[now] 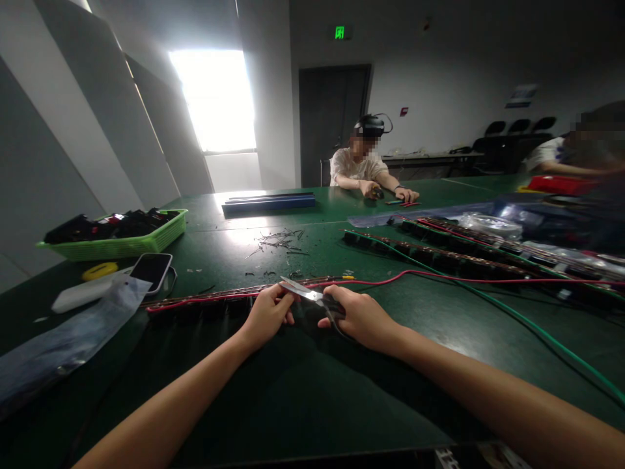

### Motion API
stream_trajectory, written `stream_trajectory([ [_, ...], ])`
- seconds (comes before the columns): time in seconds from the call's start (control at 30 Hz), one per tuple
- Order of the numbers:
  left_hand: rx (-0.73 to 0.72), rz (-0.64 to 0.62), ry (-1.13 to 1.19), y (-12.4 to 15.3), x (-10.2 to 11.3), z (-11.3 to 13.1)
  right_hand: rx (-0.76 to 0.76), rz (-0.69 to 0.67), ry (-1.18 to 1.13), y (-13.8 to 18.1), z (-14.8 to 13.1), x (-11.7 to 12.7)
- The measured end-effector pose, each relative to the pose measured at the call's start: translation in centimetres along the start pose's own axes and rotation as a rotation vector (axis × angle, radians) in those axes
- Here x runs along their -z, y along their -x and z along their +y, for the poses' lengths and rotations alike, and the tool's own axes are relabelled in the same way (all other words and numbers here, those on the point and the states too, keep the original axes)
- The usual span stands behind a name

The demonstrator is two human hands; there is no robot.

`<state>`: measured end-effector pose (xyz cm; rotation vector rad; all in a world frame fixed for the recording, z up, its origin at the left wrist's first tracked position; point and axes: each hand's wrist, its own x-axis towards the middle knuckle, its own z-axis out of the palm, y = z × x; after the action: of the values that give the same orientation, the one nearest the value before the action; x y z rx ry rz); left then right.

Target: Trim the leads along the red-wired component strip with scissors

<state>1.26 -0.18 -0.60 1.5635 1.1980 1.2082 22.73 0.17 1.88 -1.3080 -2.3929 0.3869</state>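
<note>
My right hand [364, 319] grips a pair of scissors [308, 292], with the blades pointing left over a long black strip [200, 309]. Copper-coloured wires and a red wire [215, 296] run along the top of this strip. My left hand [266, 314] is closed at the strip, thumb and fingers pinched together just under the blade tips. What those fingers hold is hidden. Past the scissors the red wire carries on to the right across the table, and a short yellow tip [347, 278] shows near the strip's end.
Behind the strip lie loose black offcuts [280, 241] and a blue bar [268, 203]. At left are a green basket [166, 238] of black parts, a phone [151, 272] and a plastic bag [78, 339]. More wired strips [439, 257] and a green wire [512, 312] lie right. Two people sit opposite.
</note>
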Motion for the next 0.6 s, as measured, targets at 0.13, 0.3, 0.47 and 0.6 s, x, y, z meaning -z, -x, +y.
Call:
stream_trajectory([
  [0.13, 0.007, -0.004, -0.01, -0.04, 0.0, 0.05, 0.011, 0.01, 0.005, 0.01, 0.07, -0.03],
  [0.3, 0.003, -0.006, -0.004, -0.06, 0.0, -0.01, 0.018, 0.009, -0.001, 0.01, 0.14, -0.06],
  [0.47, -0.011, -0.009, 0.01, -0.02, -0.01, -0.03, 0.031, 0.022, -0.01, 0.04, 0.17, -0.18],
  [0.6, -0.013, -0.025, 0.016, -0.03, 0.04, -0.2, 0.035, 0.02, -0.089, -0.19, 0.48, 0.03],
])
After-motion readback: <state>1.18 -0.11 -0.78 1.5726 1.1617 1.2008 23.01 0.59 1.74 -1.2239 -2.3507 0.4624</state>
